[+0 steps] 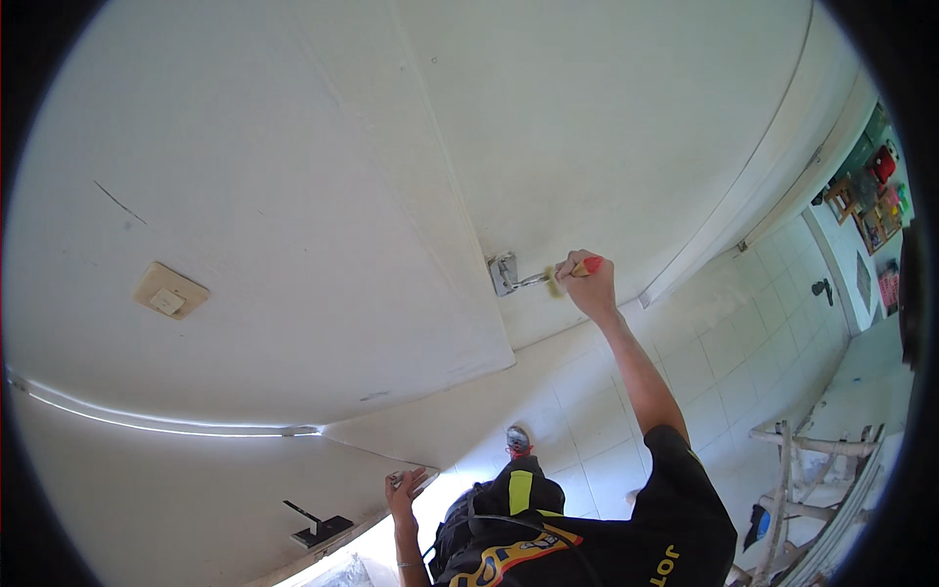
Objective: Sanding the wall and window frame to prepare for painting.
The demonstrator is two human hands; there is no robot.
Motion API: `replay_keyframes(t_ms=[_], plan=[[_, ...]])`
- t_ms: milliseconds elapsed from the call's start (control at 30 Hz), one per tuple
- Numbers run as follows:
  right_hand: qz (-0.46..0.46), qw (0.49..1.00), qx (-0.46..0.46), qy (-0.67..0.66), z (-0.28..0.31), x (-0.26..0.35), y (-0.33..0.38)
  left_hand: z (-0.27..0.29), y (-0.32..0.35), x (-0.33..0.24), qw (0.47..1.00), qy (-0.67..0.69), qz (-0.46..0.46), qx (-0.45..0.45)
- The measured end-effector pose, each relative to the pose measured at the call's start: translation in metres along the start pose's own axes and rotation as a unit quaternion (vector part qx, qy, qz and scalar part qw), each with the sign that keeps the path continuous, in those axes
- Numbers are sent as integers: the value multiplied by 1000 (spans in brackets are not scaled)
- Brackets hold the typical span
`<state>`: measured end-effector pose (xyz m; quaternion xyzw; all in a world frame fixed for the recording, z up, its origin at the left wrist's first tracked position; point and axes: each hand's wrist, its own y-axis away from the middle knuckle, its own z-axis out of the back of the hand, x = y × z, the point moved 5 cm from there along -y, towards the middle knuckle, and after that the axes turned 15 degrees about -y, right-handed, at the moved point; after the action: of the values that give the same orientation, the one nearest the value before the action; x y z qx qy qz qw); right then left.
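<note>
Right hand point(590, 284): raised at arm's length, fingers closed around the red handle of a paintbrush point(570, 273); grip tight, forearm bare, black sleeve at the shoulder.
Paintbrush: held level, pale bristles pointing left, just beside a metal bracket point(504, 273).
Metal bracket: small, shiny, fixed to the white wall point(293, 196); a thin metal arm runs from it toward the bristles. Contact between bristles and metal too small to tell.
Left hand point(404, 489): low in the view, fingers curled over the edge of a pale ledge point(362, 533); something small seems pinched in the fingertips, kind unclear. Thin band on the wrist.
White wall: broad plain panels meeting at seams; one dark scratch upper left.
Switch plate point(169, 291): beige, square, on the wall well left of the bracket.
Black latch point(318, 528): on the ledge, left of the left hand.
Floor point(704, 352): pale square tiles, right of the raised arm.
Foot point(518, 442): red and grey shoe, below the bracket.
Wooden frame point(812, 479): pale poles, lower right.
</note>
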<state>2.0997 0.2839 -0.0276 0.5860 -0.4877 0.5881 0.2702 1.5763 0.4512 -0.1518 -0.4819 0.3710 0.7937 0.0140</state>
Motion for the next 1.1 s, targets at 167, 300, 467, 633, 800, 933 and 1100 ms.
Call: replay_keyframes(t_ms=[167, 300, 467, 633, 800, 933, 1100], plan=[[-39, 999, 0, -1, -1, 7, -10, -2, 2, -2, 1000, -17, 17, -11], [-26, 999, -19, 32, -15, 4, -2, -3, 2, -3, 1000, -17, 10, 0], [15, 997, -63, 42, -28, 10, -11, 1, -2, 5, 999, -37, -24, 5], [-7, 997, 70, 32, -69, 6, 17, 5, 9, 9, 998, -40, -28, -26], [77, 996, -53, 8, -52, -10, 22, 8, 8, 6, 993, -86, -44, -69], [20, 996, -29, 81, -48, 0, 35, 14, 10, 8, 994, -49, -25, -94], [65, 984, -74, -147, -52, -7, 38, 3, 10, 3, 997, -66, -8, -32]])
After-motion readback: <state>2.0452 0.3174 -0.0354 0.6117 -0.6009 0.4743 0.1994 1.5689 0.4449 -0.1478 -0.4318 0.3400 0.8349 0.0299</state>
